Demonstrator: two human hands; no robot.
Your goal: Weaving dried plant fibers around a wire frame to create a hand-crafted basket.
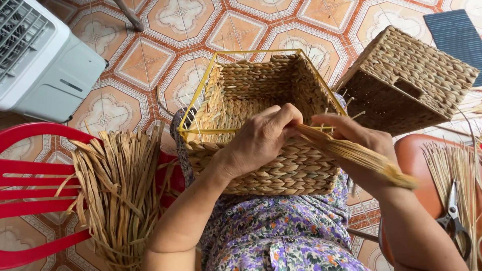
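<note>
left hand (261,138) fingers pinching a straw strand (351,153) at the half-woven basket (261,170) rim, right hand (359,138) closed around the same strand

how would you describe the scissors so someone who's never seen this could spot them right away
Start at the half-woven basket on the person's lap and go to the picture's right edge, past the right hand, to the brown seat. The scissors lie there among pale thin straws: the only metal thing, with dark handles.

Bright even daylight (edges slightly bowed)
</note>
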